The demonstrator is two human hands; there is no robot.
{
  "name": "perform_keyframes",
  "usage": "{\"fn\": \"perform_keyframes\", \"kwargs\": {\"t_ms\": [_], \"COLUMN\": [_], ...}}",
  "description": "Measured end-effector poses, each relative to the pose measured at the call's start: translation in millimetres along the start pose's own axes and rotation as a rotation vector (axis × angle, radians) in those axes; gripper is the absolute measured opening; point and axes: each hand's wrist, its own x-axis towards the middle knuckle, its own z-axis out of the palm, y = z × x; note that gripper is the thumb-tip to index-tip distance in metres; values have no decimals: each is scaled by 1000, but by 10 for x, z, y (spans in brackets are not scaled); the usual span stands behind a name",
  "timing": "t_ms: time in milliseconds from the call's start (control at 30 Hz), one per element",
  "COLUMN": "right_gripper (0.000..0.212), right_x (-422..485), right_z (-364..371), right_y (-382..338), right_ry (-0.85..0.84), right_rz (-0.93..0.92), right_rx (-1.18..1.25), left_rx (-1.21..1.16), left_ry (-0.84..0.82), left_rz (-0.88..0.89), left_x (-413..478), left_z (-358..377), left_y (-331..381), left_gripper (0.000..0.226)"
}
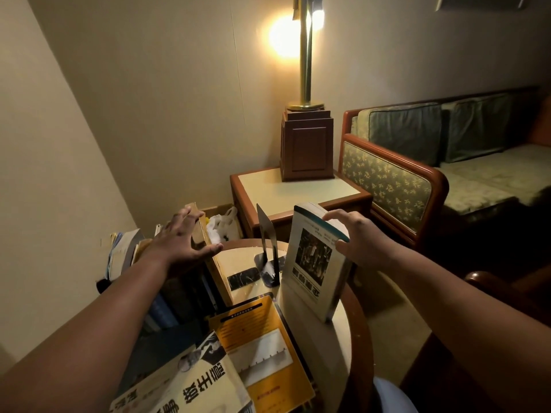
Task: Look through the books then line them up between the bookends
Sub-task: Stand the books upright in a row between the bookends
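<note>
My right hand [362,238] grips the top edge of a pale book with a teal spine [313,263], holding it upright on the round table [357,332]. Just left of it stands a black metal bookend [268,248]. My left hand [185,239] is spread flat, fingers apart, pressing on the top of a row of upright books [179,293] at the table's left side. An orange book [265,347] and a cream book with large black characters [190,386] lie flat at the near edge.
A side table [298,189] with a lamp base [307,144] stands behind the round table. A green sofa [447,174] is on the right. A plastic bag [223,225] and a box sit on the floor beside the wall.
</note>
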Motion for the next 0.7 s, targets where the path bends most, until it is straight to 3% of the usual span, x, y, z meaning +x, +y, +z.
{"fn": "perform_keyframes", "kwargs": {"t_ms": [133,200,367,500,600,700], "right_gripper": [60,58,45,50,50,47], "right_x": [168,270,436,471,514,553], "right_z": [-91,-80,-52,-135,-336,-637], "right_y": [-266,-355,-364,-387,-521,-704], "right_ry": [-263,-305,-199,-183,-124,-12], "right_rz": [172,197,180,180,113,-17], "right_rx": [64,67,21,13,-47,-120], "left_rx": [6,6,1,6,13,18], "left_ry": [0,-3,-3,-14,-10,-29], "left_rz": [-3,-2,3,5,9,11], "left_x": [-7,-24,-41,-32,-50,-60], "left_z": [-15,-23,-18,-28,-37,-52], "left_y": [21,39,27,21,58,71], "left_gripper": [126,123,124,123,110,112]}}
